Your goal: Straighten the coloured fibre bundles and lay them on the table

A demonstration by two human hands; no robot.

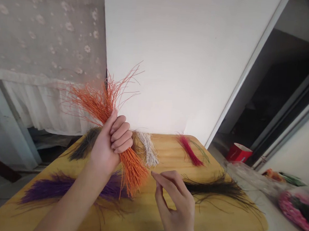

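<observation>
My left hand (111, 142) is wrapped round the middle of a bundle of orange fibre strands (103, 103), held up above the yellow table (164, 213). The bundle's cut ends point down at the table and its thin tips fan out up and to the left. My right hand (174, 198) hovers just right of those lower ends, thumb and forefinger pinched together. Whether a strand sits in the pinch is too fine to make out.
More bundles lie on the table: purple (58, 188) at the left, dark brown (86, 146) behind my left hand, white (148, 148), red with some green (190, 150), and black (218, 187) at the right. A red box (238, 152) and bagged fibres (295, 204) are on the floor.
</observation>
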